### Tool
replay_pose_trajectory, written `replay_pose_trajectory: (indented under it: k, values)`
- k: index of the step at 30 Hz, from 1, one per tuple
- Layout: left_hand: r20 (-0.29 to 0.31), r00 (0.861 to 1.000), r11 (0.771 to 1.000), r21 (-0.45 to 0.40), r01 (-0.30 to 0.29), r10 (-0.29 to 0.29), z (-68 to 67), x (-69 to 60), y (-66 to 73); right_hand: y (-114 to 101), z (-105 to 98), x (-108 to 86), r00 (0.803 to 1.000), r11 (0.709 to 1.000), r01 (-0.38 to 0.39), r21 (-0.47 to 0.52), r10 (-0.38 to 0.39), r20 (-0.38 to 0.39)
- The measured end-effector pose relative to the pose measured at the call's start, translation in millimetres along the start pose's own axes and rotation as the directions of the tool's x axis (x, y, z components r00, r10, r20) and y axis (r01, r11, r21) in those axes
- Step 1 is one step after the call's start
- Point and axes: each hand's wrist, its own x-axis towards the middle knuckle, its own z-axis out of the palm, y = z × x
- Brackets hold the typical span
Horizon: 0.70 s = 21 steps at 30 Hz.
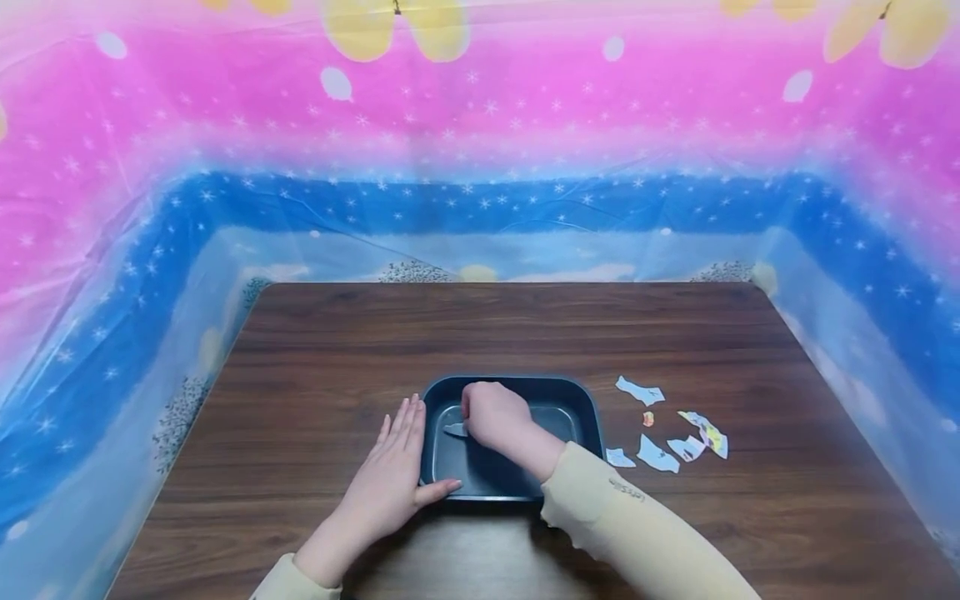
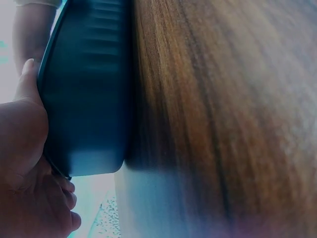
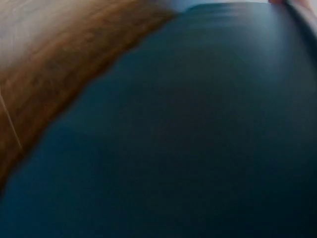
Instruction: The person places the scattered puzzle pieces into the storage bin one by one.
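R hand (image 1: 501, 421), lower centre of frame: fingers curled, pinching 1 pale scrap (image 1: 455, 430); its tip pokes out to frame L, over the tray floor. R wrist cam is blurred, no fingers visible there. L hand (image 1: 390, 477): fingers straight, laid along tray's L side, thumb over the near rim.

1 dark tray (image 1: 491, 477), lower centre, rounded corners, raised rim all round; both hands at it, R inside, L outside.

Paper scraps (image 1: 658, 455) on table, R of tray: 6 or 7, as the yellow-printed bit may be 2 overlapping, can't tell. 1 is tiny & orange; nearest 1 lies just beside tray's R rim, so little room there.

Wood of the table (image 1: 525, 333) runs wide btwn tray's far rim & back edge, also L of L hand. Table's side edges slant out twd lower corners. Pink/blue backdrop (image 1: 480, 100) fills upper frame.
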Motion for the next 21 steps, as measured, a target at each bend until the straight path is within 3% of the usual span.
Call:
replay_pose_trajectory:
  k: [6,12,16,21]
  values:
    - [0.025,1.0,1.0,-0.008,0.007,-0.006,-0.6,-0.7,0.0,-4.1,17.5,8.2,0.999,1.0,-0.023,-0.007,0.023,-0.03]
    - [-0.003,1.0,1.0,0.006,-0.009,0.009,0.3,-1.7,0.4,5.4,9.9,3.6,0.996,0.999,-0.029,-0.014,0.027,-0.08]
    - [-0.006,1.0,1.0,0.023,-0.016,0.016,0.1,-2.3,1.0,22.6,-16.8,-6.6,0.989,0.998,-0.05,0.031,0.054,-0.134]
    - [-0.006,1.0,1.0,0.024,-0.014,0.014,-2.4,-2.1,3.8,66.0,-70.2,-22.9,0.964,0.981,-0.158,0.116,0.179,-0.196]
